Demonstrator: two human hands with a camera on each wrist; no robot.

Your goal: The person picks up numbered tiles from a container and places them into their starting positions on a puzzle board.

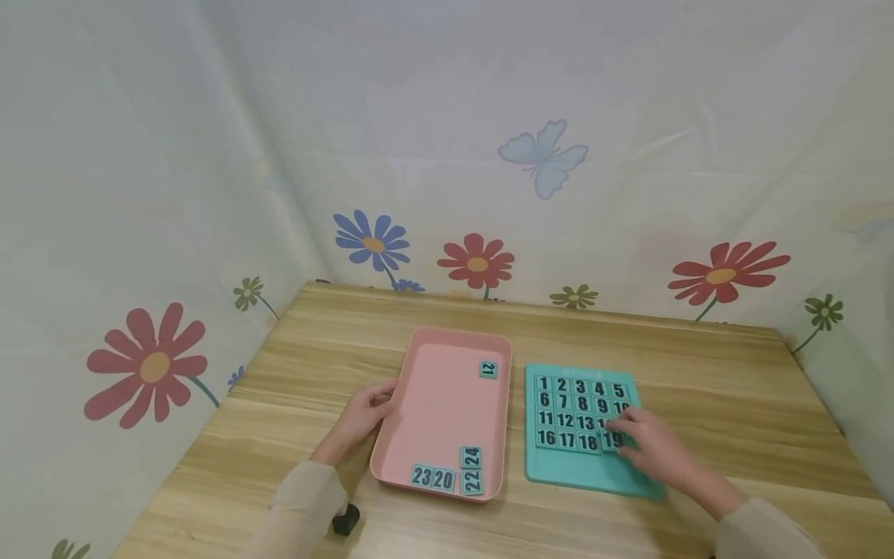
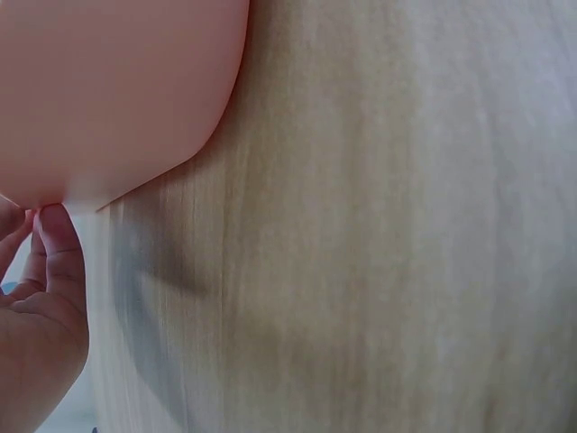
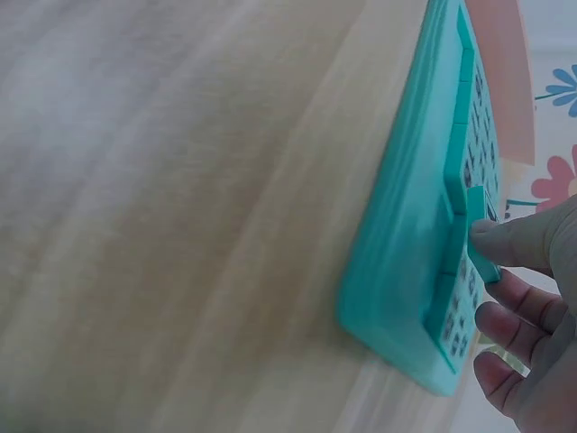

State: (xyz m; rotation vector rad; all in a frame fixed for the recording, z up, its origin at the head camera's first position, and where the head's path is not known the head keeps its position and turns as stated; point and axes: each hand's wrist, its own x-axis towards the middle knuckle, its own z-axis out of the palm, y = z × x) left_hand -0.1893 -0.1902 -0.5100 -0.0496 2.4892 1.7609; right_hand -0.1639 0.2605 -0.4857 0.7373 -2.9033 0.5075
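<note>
My left hand grips the left rim of a shallow pink tray; the left wrist view shows its fingers and thumb at the tray's edge. Between the thumb and fingers of my right hand is a teal number tile marked 19, pinched at its edges. In the right wrist view this tile stands tilted up over the teal number board. Rows of tiles from 1 to 18 lie in the board, 14 and 10 partly covered by my fingers. Below them shows a bare teal strip.
Inside the tray, tile 21 lies at the upper right. Tiles 23, 20, 22 and 24 sit along the near end. A small black object is by my left sleeve. A flower-printed curtain borders the wooden table.
</note>
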